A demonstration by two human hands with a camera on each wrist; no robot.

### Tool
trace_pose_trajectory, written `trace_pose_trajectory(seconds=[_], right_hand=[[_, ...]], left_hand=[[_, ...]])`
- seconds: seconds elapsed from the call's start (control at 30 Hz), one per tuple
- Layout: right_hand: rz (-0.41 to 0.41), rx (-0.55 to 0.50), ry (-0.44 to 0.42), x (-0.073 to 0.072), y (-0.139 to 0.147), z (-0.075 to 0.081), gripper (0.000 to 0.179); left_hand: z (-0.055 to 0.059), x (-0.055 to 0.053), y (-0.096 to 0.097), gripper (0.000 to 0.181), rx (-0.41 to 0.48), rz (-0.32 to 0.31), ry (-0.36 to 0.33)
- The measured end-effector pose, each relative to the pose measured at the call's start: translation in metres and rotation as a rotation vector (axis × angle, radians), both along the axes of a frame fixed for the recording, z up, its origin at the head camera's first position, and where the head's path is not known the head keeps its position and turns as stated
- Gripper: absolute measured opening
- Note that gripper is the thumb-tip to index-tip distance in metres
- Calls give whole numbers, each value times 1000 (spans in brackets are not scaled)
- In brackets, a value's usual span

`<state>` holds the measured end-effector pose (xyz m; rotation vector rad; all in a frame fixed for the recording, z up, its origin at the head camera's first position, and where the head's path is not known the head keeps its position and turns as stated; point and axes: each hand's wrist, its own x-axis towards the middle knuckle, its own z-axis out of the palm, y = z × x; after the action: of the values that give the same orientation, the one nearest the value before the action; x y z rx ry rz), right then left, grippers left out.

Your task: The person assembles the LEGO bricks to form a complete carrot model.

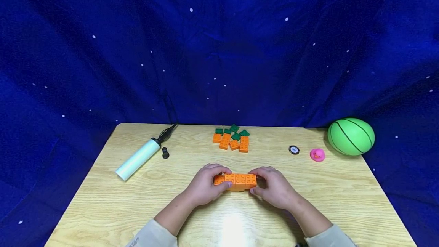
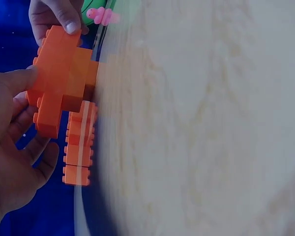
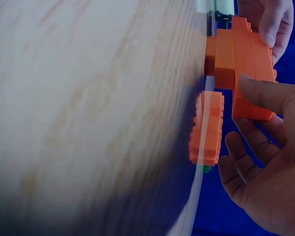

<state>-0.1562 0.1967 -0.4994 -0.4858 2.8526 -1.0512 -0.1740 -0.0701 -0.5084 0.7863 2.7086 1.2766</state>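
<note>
An assembly of orange toy building bricks (image 1: 241, 179) is held level at the near middle of the table by both hands. Its upper row is longer than the narrower layers beneath, which show in the left wrist view. My left hand (image 1: 207, 186) grips the left end between thumb and fingers. At the other end, my right hand (image 1: 275, 188) pinches the assembly, its thumb (image 3: 258, 93) across the near side and lower fingers loosely bent below. Beyond lie loose orange bricks (image 1: 225, 141) and several green bricks (image 1: 235, 136).
At the back left lies a pale tube with a black tapered end (image 1: 140, 158), beside a small black pawn-like piece (image 1: 165, 153). A poker chip (image 1: 294, 149), a pink rubber duck (image 1: 317, 154) and a green ball (image 1: 351, 136) sit at the back right. Blue cloth (image 1: 219, 48) hangs behind.
</note>
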Motion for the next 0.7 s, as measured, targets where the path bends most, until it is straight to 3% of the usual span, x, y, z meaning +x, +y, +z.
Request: trace_pose_trajectory(seconds=[0.33,0.47,0.7], right_hand=[[-5,-8,-6,1,1,1,42],[-6,-3,-6,0,2,0,42],[8,2,5,0,1,-1,42]], left_hand=[[-2,0,0,29,5,12,-10],[-2,-1,-1,30,13,4,13],[-6,-5,-5,30,50,-23,-12]])
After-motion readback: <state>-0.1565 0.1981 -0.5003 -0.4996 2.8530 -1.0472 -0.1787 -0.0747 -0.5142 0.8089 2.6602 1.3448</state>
